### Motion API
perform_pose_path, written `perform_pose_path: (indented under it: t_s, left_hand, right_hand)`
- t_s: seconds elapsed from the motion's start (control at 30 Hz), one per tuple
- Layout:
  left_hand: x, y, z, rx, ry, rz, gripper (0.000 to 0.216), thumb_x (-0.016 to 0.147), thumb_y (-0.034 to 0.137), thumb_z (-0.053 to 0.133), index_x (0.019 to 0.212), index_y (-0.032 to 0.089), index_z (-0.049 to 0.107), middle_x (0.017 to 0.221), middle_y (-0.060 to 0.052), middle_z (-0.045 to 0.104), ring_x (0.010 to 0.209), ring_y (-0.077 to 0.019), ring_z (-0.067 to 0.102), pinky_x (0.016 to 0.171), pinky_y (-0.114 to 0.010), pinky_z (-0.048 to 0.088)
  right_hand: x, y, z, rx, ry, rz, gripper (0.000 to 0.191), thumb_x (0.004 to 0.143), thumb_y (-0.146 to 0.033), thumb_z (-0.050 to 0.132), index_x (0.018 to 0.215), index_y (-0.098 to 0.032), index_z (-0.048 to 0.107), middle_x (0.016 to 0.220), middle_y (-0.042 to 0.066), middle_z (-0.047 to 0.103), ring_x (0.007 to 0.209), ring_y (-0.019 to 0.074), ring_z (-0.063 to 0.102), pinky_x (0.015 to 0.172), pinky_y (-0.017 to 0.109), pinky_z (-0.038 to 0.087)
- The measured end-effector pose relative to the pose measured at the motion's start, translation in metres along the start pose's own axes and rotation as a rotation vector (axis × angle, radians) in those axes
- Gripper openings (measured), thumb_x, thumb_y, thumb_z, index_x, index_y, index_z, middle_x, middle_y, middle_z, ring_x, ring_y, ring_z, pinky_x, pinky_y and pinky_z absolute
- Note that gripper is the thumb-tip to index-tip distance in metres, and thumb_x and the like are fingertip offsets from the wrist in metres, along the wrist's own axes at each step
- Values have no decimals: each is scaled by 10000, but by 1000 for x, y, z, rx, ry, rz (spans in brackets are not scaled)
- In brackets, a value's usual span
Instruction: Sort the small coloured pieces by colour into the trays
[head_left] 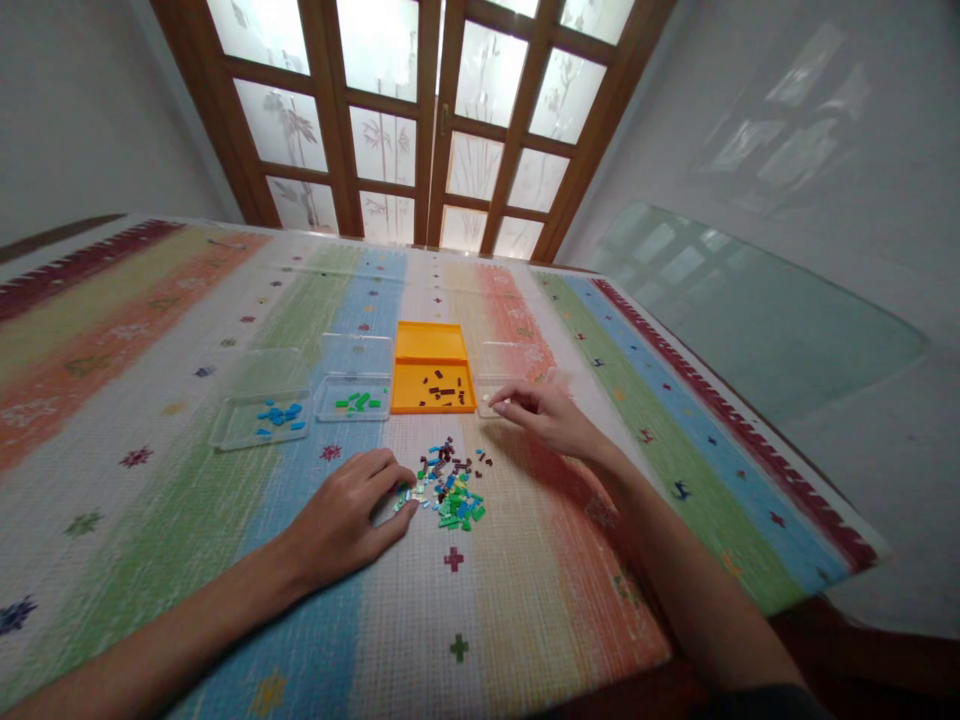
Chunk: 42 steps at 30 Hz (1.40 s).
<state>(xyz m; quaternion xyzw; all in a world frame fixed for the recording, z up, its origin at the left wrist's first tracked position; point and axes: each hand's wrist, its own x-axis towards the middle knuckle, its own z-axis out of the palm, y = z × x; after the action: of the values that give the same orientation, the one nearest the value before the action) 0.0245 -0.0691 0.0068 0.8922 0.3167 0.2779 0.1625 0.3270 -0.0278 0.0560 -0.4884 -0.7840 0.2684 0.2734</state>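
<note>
A mixed pile of small toy bricks [459,500], green, blue, brown and pale, lies on the tablecloth in front of me. My left hand [356,515] rests at the pile's left edge, thumb and fingers apart around a few pale and green pieces. My right hand [551,415] is over the clear box [491,412] at the right, thumb and forefinger close together. Whatever these fingertips may hold is too small to tell. Pale pieces show in that box, partly hidden by the hand. Brown bricks [442,391] lie in the open orange box [433,342] beside it.
Left of the orange box stand two more open clear boxes, one with green bricks [360,403], the other with blue bricks [281,415]. A striped tablecloth [172,520] covers the table. Wooden doors with glass panes [382,145] stand beyond; a glass sheet [750,290] is at the right.
</note>
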Motion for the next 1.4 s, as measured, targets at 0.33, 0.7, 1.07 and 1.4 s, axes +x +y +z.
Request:
perform_pose_path:
  t_s: [0.33,0.7,1.07,1.4]
  left_hand:
    - [-2,0,0,-18,2,14,118,945,236,563,995,179,654,908,-59,646,846,-199,615,757,-344,510]
    - [-1,1,-1,-25,-6,-2,131,943,244,561,1009,179,654,915,-60,649,841,-198,614,756,-339,513]
    - [0,5,-3,-18,-6,-12,147,899,246,562,1011,181,631,921,-63,644,862,-215,627,781,-359,522]
    - [-1,5,-6,-6,93,-66,342,745,185,516,1085,196,476,868,-27,588,760,-208,617,696,-353,525]
  right_hand:
    - [4,28,-1,-194,130,118,194,913,-264,528,912,-143,680,606,-35,531,555,122,455,573,259,296]
    - [9,12,2,-173,209,101,150,861,-213,552,894,-150,683,553,-66,447,517,110,396,555,265,279]
    - [-15,-47,47,-5,-179,-93,182,886,-251,588,968,-166,727,581,-54,537,525,92,457,557,229,328]
    - [-19,-63,83,-333,-306,-179,207,920,-288,582,1030,-192,728,931,60,769,738,153,639,643,274,348]
